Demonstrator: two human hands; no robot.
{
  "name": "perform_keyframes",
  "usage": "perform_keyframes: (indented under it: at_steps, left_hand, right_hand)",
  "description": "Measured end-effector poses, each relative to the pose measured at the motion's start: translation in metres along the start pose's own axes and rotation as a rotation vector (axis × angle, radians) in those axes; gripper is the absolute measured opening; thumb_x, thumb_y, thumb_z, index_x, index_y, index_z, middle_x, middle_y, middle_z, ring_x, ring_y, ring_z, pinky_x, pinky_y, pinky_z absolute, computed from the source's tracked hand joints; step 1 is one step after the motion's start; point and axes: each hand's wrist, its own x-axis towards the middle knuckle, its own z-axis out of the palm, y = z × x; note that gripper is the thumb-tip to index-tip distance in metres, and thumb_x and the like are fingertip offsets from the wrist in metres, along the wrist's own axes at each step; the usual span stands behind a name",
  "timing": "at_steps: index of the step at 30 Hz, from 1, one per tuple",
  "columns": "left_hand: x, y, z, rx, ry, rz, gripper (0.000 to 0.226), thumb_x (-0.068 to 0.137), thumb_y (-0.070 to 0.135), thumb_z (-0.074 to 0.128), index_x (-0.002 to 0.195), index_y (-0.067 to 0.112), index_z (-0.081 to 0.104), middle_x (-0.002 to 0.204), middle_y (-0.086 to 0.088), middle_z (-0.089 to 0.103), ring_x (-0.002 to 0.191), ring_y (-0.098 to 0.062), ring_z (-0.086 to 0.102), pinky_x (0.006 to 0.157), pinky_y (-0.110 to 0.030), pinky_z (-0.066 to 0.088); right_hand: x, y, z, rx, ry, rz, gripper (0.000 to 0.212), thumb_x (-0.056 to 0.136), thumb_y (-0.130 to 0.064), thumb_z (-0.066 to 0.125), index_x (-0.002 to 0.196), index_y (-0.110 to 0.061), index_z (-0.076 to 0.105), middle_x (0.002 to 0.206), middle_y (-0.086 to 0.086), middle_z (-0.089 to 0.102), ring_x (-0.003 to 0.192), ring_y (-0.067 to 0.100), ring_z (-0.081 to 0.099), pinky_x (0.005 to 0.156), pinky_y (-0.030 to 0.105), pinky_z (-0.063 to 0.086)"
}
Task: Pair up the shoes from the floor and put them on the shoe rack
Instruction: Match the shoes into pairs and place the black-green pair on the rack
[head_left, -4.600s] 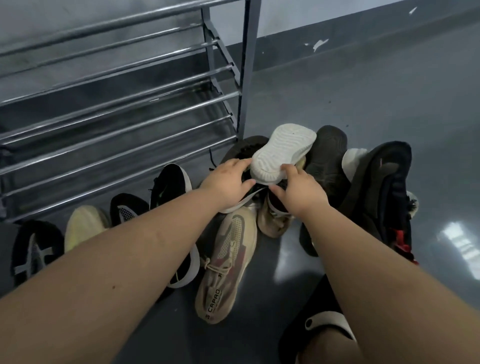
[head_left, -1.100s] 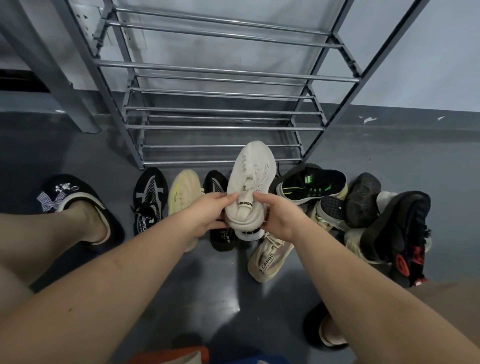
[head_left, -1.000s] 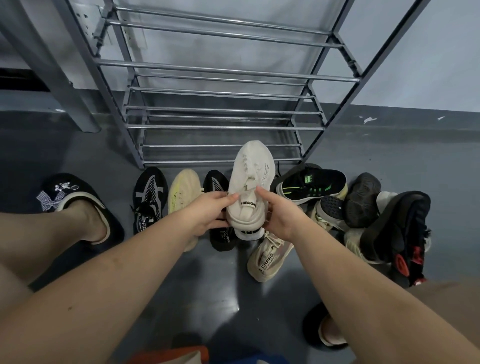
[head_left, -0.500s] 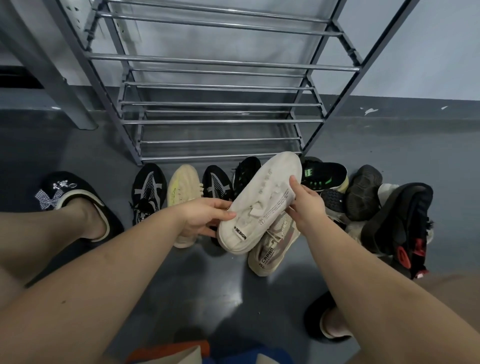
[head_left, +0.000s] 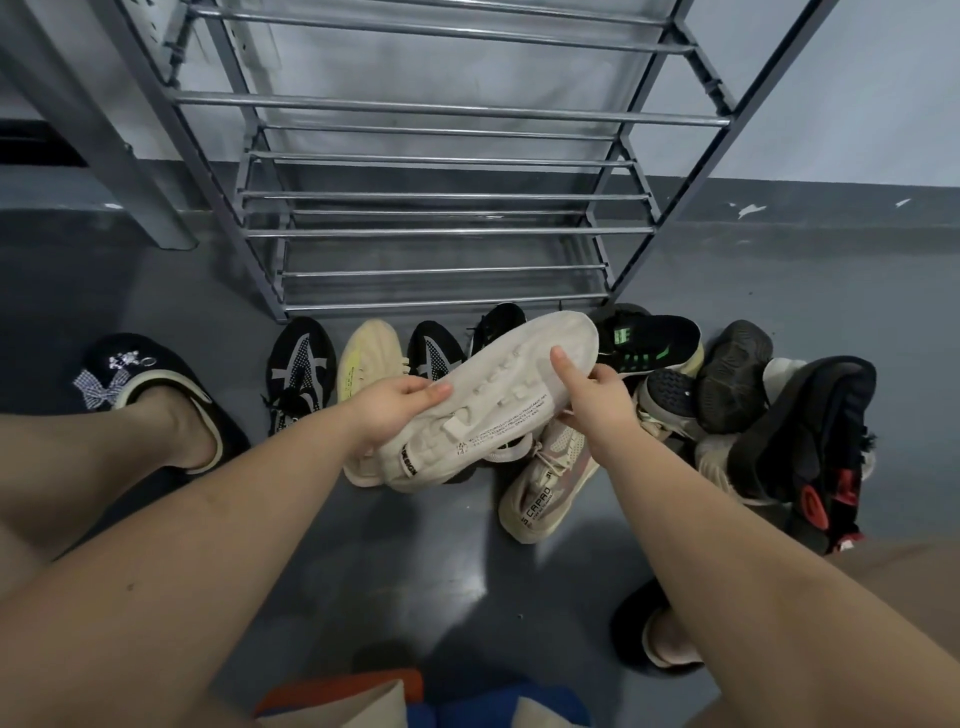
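Left hand (head_left: 395, 410) grips heel of cream shoe (head_left: 483, 410), held above floor row below shoe rack (head_left: 441, 197). Right hand (head_left: 592, 389) pinches its side, forefinger raised. Risk: loose pinch lets shoe drop; near-identical cream shoes invite mismatch.

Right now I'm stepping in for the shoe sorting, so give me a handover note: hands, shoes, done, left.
Left hand grips the heel end of the white shoe; right hand holds its toe half. The shoe is lifted in front of the rack.
Other shoes lie on the floor: black pair, cream shoe, CAPAO shoe, a pile on the right.
Done: no shoe on any visible shelf.
Left: find the white shoe's mate, shelve it, then pair the rest.
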Motion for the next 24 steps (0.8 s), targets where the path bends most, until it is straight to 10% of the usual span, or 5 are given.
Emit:
perform_keyframes:
  at_steps: [6,24]
  left_hand:
    - [-0.001,-0.005,-0.007,0.274,-0.055,-0.019,0.039,0.089,0.049,0.052,0.114,0.022,0.064,0.105,0.008,0.062,0.102,-0.012,0.055,0.093,-0.026,0.038]
    - [0.002,-0.046,-0.019,0.554,-0.299,-0.161,0.041,0.069,0.065,0.063,0.101,0.040,0.069,0.109,0.016,0.064,0.106,-0.007,0.055,0.097,-0.027,0.040]
  right_hand:
    - [-0.003,-0.010,-0.002,-0.367,0.069,-0.315,0.063,0.083,-0.048,0.066,0.136,-0.022,0.045,0.136,-0.001,0.050,0.123,0.018,0.050,0.095,0.031,0.041]
    - [-0.007,0.035,0.022,-1.111,-0.405,-0.211,0.041,0.081,-0.058,0.062,0.091,-0.017,0.061,0.087,0.000,0.062,0.090,0.020,0.060,0.077,0.032,0.047]
